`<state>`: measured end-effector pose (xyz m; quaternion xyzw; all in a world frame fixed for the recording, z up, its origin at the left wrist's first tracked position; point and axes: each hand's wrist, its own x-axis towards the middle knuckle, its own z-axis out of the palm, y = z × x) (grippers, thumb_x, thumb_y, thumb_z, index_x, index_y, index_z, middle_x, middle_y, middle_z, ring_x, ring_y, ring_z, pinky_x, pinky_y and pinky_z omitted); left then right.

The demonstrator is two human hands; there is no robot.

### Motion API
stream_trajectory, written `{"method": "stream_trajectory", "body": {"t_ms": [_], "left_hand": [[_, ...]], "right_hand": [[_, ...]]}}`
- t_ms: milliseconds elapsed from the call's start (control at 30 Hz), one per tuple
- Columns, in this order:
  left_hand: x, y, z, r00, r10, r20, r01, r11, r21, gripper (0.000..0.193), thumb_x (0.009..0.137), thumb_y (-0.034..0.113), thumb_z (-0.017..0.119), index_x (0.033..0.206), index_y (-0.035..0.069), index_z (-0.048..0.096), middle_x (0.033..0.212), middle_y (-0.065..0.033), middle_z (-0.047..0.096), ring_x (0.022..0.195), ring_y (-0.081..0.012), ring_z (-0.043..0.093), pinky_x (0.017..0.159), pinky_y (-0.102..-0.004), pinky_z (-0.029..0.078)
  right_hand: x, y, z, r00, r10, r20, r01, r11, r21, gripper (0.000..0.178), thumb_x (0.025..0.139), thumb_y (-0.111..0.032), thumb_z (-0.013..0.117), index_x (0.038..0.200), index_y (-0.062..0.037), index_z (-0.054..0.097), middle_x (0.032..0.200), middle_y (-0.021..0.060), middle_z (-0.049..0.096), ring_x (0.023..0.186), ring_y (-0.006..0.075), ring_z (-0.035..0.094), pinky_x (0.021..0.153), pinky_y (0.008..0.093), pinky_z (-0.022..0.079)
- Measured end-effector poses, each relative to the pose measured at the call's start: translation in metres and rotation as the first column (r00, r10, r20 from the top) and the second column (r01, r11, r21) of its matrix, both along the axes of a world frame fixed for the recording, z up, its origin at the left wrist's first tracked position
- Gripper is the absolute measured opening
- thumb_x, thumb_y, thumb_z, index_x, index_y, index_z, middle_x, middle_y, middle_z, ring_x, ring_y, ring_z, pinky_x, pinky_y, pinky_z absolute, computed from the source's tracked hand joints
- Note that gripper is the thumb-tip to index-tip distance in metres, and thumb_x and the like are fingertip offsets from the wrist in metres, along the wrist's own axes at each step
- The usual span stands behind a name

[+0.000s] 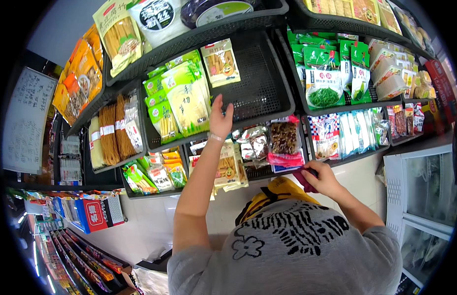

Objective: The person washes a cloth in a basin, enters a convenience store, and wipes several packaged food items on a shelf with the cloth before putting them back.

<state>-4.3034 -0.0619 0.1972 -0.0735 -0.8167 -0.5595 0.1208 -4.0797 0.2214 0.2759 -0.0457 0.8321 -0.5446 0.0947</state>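
Observation:
My left hand reaches over the front edge of a black mesh tray, fingers apart and holding nothing. Just to its left stand green and white food packets in the same tray. Farther back in the tray lies a single cream packet. Lower and to the right, my right hand is closed on a crumpled maroon cloth. It is beside the pink-edged bag of dark dried food in the lower tray.
Bundles of brown noodles fill a tray at the left. Green seaweed-like packets stand at the right. Cream packets hang over the lower tray's edge. A white glass-fronted cabinet is at the far right, a whiteboard at the left.

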Motion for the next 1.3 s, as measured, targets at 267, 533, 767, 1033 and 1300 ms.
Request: {"method": "stream_trajectory", "body": {"t_ms": [267,533,767,1033,1300], "left_hand": [[-0.160,0.026,-0.025,0.954,0.292,0.066,-0.233,0.863,-0.448,0.076,0.075,0.027,0.063,0.125,-0.016,0.025,0.119,-0.0334,0.043,0.109,-0.0421,0.047,0.094,-0.0390,0.038],[-0.210,0.040,-0.034,0.812,0.565,0.143,-0.431,0.747,-0.506,0.097,0.058,0.034,0.081,0.126,-0.012,0.029,0.113,-0.0237,0.054,0.099,-0.0290,0.057,0.083,-0.0315,0.047],[-0.170,0.041,-0.010,0.900,0.120,0.419,-0.311,0.850,0.424,0.051,0.059,0.010,0.082,0.100,-0.006,0.057,0.092,-0.0108,0.062,0.079,-0.0189,0.060,0.069,-0.0303,0.050],[0.007,-0.007,0.047,0.872,-0.223,0.436,-0.166,0.703,0.692,0.058,0.075,0.006,0.068,0.124,0.008,0.039,0.110,-0.0075,0.055,0.097,-0.0178,0.054,0.076,-0.0288,0.047],[0.205,-0.047,0.089,0.944,-0.149,0.293,-0.158,0.575,0.803,0.065,0.077,-0.008,0.057,0.133,0.007,0.028,0.123,-0.0082,0.047,0.111,-0.0192,0.048,0.089,-0.0314,0.044]], "right_hand": [[0.014,0.058,-0.004,0.938,-0.252,0.237,0.282,0.954,-0.100,0.015,0.086,-0.010,0.053,0.095,0.0030,0.050,0.065,0.0098,0.058,0.049,0.0169,0.062,0.038,0.0235,0.045],[0.018,0.082,-0.004,0.860,-0.406,0.309,0.438,0.898,-0.038,0.015,0.085,-0.010,0.054,0.091,0.0028,0.053,0.066,0.0076,0.058,0.052,0.0127,0.057,0.044,0.0233,0.043],[0.005,0.074,-0.007,0.955,-0.262,0.139,0.274,0.959,-0.071,0.016,0.087,-0.010,0.051,0.097,0.0021,0.050,0.065,0.0088,0.058,0.044,0.0147,0.058,0.036,0.0236,0.044],[-0.011,0.045,-0.002,0.869,-0.146,0.473,0.404,0.760,-0.509,0.017,0.088,-0.017,0.053,0.093,-0.0009,0.056,0.081,0.0029,0.059,0.072,0.0085,0.055,0.065,0.0218,0.044],[-0.052,-0.072,0.059,0.934,0.244,0.260,0.134,0.436,-0.890,0.042,0.087,-0.020,0.053,0.123,-0.0005,0.040,0.118,0.0118,0.049,0.105,0.0202,0.052,0.090,0.0329,0.042]]}}
